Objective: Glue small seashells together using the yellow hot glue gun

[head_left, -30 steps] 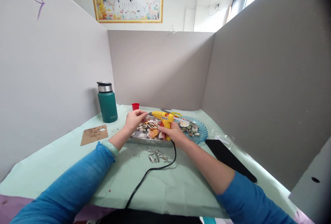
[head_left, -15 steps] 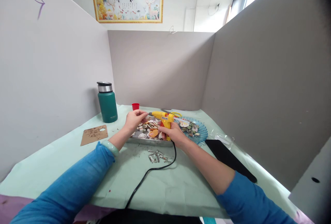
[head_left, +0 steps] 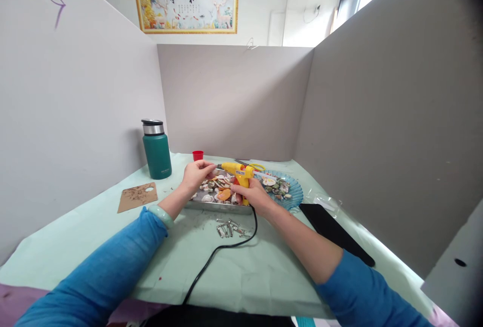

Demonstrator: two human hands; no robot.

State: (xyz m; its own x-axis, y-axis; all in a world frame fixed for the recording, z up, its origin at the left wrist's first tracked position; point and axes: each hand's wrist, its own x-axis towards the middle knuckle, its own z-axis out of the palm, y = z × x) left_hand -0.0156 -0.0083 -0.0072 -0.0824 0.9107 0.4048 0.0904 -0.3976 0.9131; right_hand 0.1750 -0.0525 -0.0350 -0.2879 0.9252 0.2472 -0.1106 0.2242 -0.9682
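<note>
My right hand point(head_left: 253, 194) is wrapped round the handle of a yellow hot glue gun point(head_left: 234, 167), whose nozzle points left. A white glue stick point(head_left: 264, 174) sticks out of its back. Close to the nozzle, my left hand point(head_left: 197, 173) is closed in a pinch; what its fingertips hold is too small or hidden to make out. Below both hands lies a metal tray point(head_left: 219, 207) with many small flat pieces in white, orange and green point(head_left: 224, 194). Several silver pin backs point(head_left: 231, 228) lie on the table in front of the tray.
A blue plate point(head_left: 298, 193) with small decorated pieces stands right of the tray. Yellow-handled scissors point(head_left: 258, 167) and a red cup point(head_left: 197, 155) are behind. On the left are a green bottle point(head_left: 157, 156) and brown card point(head_left: 137, 196). A black cord point(head_left: 215, 252) crosses the front; a black slab point(head_left: 335, 234) lies right.
</note>
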